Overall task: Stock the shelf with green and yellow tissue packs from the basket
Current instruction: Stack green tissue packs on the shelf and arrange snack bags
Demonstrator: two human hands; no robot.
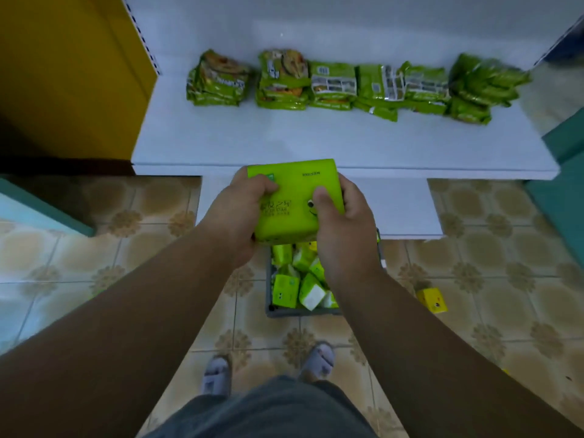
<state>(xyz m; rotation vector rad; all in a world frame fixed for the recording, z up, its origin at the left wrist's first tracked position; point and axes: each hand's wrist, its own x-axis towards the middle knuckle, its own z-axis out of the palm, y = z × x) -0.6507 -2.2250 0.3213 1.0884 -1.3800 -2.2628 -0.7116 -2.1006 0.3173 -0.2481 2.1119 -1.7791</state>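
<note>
A green tissue pack [292, 184] with a cartoon frog face is held in the air, just in front of the white shelf's [252, 143] front edge. My left hand [235, 210] grips its left side and my right hand [344, 222] grips its right side, thumbs on top. Below the hands a grey basket [269, 298] stands on the floor with several green tissue packs [286, 290] inside. A yellow tissue pack [432, 299] lies on the tiles to the basket's right.
A row of several green snack bags [331, 86] lies along the back of the shelf. A yellow panel [72, 74] stands at the left, teal fixtures [562, 197] at the right and a teal box [38, 210] at the left. My feet [268, 365] stand behind the basket.
</note>
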